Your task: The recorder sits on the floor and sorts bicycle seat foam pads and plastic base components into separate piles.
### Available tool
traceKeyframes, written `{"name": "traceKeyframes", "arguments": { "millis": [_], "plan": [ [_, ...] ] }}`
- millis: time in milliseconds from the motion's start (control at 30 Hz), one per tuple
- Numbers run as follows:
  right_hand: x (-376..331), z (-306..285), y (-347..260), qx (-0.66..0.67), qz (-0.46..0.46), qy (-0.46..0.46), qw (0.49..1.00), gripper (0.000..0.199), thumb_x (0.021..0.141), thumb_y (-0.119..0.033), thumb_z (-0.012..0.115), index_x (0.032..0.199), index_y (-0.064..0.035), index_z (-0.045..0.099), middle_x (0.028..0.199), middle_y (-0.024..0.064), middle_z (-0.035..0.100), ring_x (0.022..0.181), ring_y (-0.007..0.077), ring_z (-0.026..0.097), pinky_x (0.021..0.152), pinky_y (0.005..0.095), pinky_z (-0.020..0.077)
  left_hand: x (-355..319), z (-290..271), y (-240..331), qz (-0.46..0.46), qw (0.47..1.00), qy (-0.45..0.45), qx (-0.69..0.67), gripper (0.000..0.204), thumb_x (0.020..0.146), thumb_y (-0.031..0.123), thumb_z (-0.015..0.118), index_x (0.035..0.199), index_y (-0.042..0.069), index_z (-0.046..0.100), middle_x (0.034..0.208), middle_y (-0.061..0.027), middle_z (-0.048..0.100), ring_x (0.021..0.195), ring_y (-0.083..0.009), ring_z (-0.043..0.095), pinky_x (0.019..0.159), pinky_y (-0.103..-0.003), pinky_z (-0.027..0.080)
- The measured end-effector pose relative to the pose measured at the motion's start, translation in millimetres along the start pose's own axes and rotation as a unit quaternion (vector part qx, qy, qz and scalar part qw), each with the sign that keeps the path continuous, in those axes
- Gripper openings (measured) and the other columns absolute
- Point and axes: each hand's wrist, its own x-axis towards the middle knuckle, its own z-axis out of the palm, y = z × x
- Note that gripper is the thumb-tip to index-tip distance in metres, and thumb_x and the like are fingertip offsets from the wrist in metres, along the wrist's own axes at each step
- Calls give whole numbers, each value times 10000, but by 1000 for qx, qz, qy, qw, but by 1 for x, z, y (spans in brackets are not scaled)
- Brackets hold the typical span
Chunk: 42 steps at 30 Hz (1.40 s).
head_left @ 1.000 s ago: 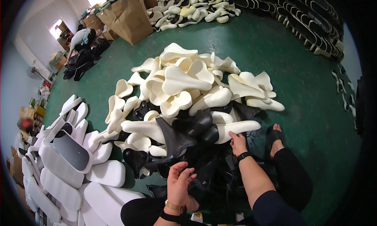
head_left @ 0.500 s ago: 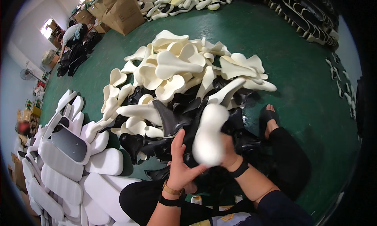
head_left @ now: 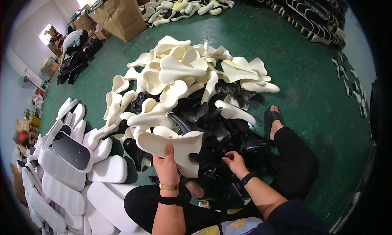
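Observation:
My left hand (head_left: 166, 163) is closed on a cream foam saddle pad (head_left: 173, 147), thumb across its face. The pad lies sideways, its narrow end to the left and its wide end to the right. My right hand (head_left: 236, 163) is just right of it, low over a heap of black saddle shells (head_left: 220, 135). Its thumb and fingertips are pinched together; whether they grip a shell is hidden against the black. Beyond the shells rises a pile of cream saddle pads (head_left: 179, 69). A single pad (head_left: 234, 112) rests on the shells' far right side.
White rounded foam slabs (head_left: 108, 169) are stacked at the left, with a grey-black board (head_left: 72, 150) on top. A cardboard box (head_left: 119, 16) and more pads (head_left: 183, 6) stand far back. A person (head_left: 74, 41) bends over black things at far left. My foot (head_left: 273, 120) is at the right.
The pad that was upright and blurred between my hands is now sideways in my left hand. My right hand has come off it to the black shells. One pad on the heap has shifted nearer.

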Motion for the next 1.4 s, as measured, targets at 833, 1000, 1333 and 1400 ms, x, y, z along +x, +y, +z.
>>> {"name": "traceKeyframes", "arguments": {
  "millis": [833,1000,1333,1400],
  "plan": [
    [-56,-57,-99,23,-82,-120,989,211,773,-161,796,757,-29,633,695,-39,582,643,50,484,600,234,424,7,-31,37,29,986,54,-154,468,999,380,503,1314,40,436,1201,-108,572,1045,-209,581,871,-371,507],
    [-63,-85,-112,235,91,-201,947,199,814,-64,727,963,16,623,905,60,661,789,133,626,722,272,500,8,-37,34,41,985,-16,-168,537,993,449,474,1325,33,408,1187,-138,589,1030,-239,602,891,-387,515],
    [-106,-93,-165,437,-2,-200,877,363,889,-80,567,1219,71,551,1156,148,639,1024,282,643,941,396,498,12,-41,25,41,974,-26,-223,634,982,538,416,1366,35,379,1250,-148,573,1094,-280,593,938,-415,497],
    [-117,-88,-190,333,-103,-172,921,377,825,-119,595,1149,70,628,998,97,640,871,219,624,809,306,487,14,-36,12,-4,963,-13,-269,650,990,570,345,1373,47,397,1280,-142,556,1129,-287,575,975,-418,466]
  ]
}}
